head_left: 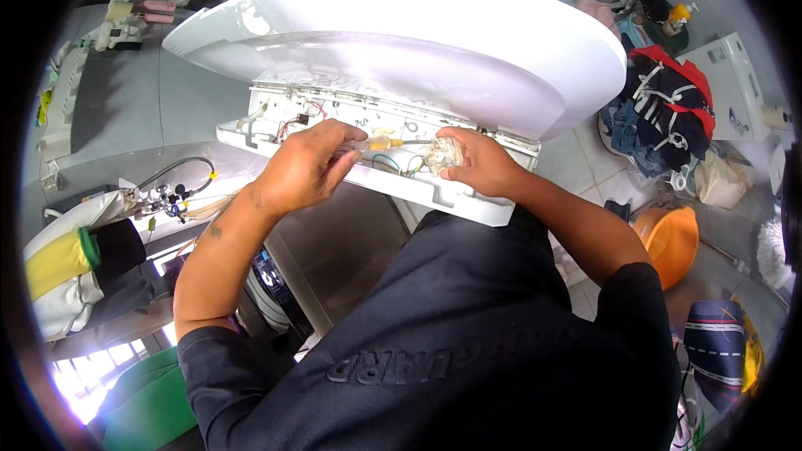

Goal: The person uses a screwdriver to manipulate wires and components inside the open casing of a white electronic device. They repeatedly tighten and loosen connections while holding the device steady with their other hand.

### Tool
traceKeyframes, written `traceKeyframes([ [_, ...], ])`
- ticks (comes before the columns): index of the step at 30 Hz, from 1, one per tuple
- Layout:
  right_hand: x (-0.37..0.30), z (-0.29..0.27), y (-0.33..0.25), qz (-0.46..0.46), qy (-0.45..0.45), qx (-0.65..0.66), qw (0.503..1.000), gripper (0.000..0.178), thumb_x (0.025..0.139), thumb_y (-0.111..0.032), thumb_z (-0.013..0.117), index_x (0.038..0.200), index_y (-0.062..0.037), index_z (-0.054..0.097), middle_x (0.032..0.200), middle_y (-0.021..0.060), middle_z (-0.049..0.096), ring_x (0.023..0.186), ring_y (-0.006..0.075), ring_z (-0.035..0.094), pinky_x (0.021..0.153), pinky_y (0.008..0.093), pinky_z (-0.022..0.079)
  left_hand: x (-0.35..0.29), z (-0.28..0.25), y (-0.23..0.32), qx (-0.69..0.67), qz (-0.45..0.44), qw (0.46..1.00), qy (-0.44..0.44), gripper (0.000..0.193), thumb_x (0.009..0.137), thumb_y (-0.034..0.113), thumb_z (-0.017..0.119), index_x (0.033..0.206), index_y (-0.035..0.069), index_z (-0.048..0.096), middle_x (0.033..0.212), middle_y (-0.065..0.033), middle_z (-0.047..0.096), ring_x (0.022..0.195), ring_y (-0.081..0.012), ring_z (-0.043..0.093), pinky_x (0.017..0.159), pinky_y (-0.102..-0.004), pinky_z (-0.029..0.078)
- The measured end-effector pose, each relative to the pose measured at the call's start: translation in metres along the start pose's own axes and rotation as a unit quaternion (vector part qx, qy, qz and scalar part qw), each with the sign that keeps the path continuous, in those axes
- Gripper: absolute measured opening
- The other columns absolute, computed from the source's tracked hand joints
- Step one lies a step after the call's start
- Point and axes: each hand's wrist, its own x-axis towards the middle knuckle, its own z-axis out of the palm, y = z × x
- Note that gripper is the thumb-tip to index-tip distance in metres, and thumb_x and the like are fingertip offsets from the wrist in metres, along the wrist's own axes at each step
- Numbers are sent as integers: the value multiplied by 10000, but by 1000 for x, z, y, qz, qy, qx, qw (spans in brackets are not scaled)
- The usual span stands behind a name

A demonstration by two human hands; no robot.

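My left hand (313,163) is closed around a screwdriver (380,144) with a clear yellowish handle, its shaft pointing right. At the shaft's tip, my right hand (480,163) grips a roundish, dirty white-and-tan part (443,154) between thumb and fingers. What kind of part it is I cannot make out, nor whether the tip touches it. Both hands are over a long white plastic housing (472,207) with thin coloured wires inside. Behind it rises a large curved white panel (418,8), tilted up along the housing's far edge.
Below the housing stands a grey boxy surface (334,242). Pressure gauges with hoses (175,196) lie at the left. An orange basin (668,242) is on the right, with a pile of dark and red clothes (668,104) beyond it. A green cloth (150,401) is at the lower left.
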Motion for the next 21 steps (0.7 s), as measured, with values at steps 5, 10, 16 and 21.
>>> traceKeyframes([
  [5, -1, 2, 1, -15, 11, -15, 1000, 691, 829, -181, 823, 1447, -70, 535, 837, 12, 540, 738, 107, 510, 661, 280, 439, -6, 5, -7, -69, -87, 994, -2, 227, 985, 140, 690, 1152, -13, 672, 835, -123, 702, 698, -168, 658, 658, -328, 533],
  [10, -5, 0, -5, 16, 14, -21, 1000, 644, 813, -215, 823, 1383, -64, 564, 1004, 148, 640, 848, 244, 604, 775, 374, 488, 0, 2, -4, -76, -190, 978, -36, 260, 987, 192, 694, 1137, -18, 660, 820, -107, 691, 672, -156, 605, 644, -322, 514],
  [16, -7, -2, -13, 29, 10, -35, 999, 652, 815, -232, 821, 1393, -91, 554, 975, 139, 625, 837, 249, 599, 767, 383, 482, -4, -1, -1, -46, -61, 997, 16, 241, 1002, 131, 631, 1201, 11, 566, 1001, -138, 635, 808, -217, 619, 694, -334, 515],
  [21, -6, 1, -9, 7, 19, -49, 999, 655, 815, -236, 823, 1394, -93, 553, 1012, 147, 631, 860, 267, 610, 794, 402, 487, -5, 9, -4, -23, -48, 997, 48, 222, 1015, 108, 577, 1215, 21, 531, 1036, -174, 607, 849, -294, 640, 742, -374, 517],
])
